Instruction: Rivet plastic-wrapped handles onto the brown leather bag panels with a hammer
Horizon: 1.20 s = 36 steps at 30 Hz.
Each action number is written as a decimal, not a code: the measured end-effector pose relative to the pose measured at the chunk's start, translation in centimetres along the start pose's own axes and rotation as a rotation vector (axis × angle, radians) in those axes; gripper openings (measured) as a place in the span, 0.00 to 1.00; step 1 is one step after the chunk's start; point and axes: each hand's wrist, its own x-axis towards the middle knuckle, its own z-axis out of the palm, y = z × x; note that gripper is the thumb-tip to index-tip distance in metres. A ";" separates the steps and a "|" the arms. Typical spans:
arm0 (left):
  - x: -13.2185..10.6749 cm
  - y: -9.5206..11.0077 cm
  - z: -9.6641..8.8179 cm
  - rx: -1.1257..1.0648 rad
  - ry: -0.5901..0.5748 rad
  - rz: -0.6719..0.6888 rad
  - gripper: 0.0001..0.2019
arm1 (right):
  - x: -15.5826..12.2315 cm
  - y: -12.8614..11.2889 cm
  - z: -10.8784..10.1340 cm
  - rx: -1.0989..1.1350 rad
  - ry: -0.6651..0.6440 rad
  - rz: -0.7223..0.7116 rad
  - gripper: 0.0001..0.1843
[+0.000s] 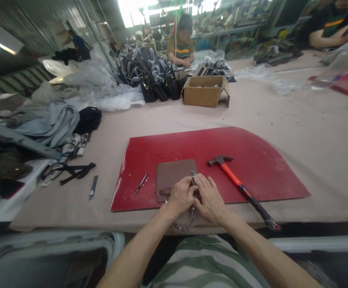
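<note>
A flat brown leather panel (175, 171) lies on a red board, with a small brown strap (164, 191) along its near edge. Over the panel's lower right corner my two hands meet. My left hand (179, 197) is closed, its thumb and fingers pinching the end of a clear, curved bag handle (185, 228), which loops out towards me. My right hand (209, 198) presses against the same end with its fingers bent together. A shiny metal tip (192, 173) sticks out beyond the fingers. What lies between the fingertips is mostly hidden.
Right of the panel, a claw hammer (237, 182) rests on the red board (252, 160), its handle crossing the near edge. Left lie a thin metal punch (141, 184) and a cutter blade (93, 188). Behind stand a cardboard box (202, 98) and black bags (159, 89); a person sits beyond.
</note>
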 end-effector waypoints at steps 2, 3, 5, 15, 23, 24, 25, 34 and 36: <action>0.5 -0.4 -0.9 -0.183 0.134 -0.101 0.06 | -0.1 -0.6 0.7 -0.015 -0.024 0.044 0.32; 0.7 -0.7 -1.8 -0.280 0.221 -0.162 0.08 | -0.1 -0.7 0.8 -0.017 -0.036 0.056 0.31; 1.2 -1.5 -4.7 -0.395 0.373 -0.273 0.14 | 0.0 -0.6 0.6 -0.009 -0.059 0.060 0.31; -2.7 -5.9 -20.2 1.011 0.102 -0.726 0.17 | 0.2 -0.1 0.8 -0.004 0.006 0.023 0.20; -4.5 -4.5 -17.3 1.164 0.107 -0.499 0.15 | 2.2 -0.4 -1.2 -0.247 -0.190 -0.186 0.11; -4.6 -4.0 -16.5 1.128 0.097 -0.412 0.14 | 2.4 -0.4 -1.3 -0.296 -0.222 -0.225 0.11; -4.8 -3.5 -15.5 1.065 0.068 -0.317 0.13 | 2.6 -0.4 -1.5 -0.336 -0.248 -0.262 0.12; -4.2 -1.1 -8.9 0.981 -0.348 0.181 0.10 | 3.9 -1.3 -1.9 -0.414 -0.353 -0.442 0.12; -4.1 -1.4 -9.0 1.032 -0.392 0.243 0.10 | 3.9 -1.3 -1.8 -0.404 -0.360 -0.444 0.11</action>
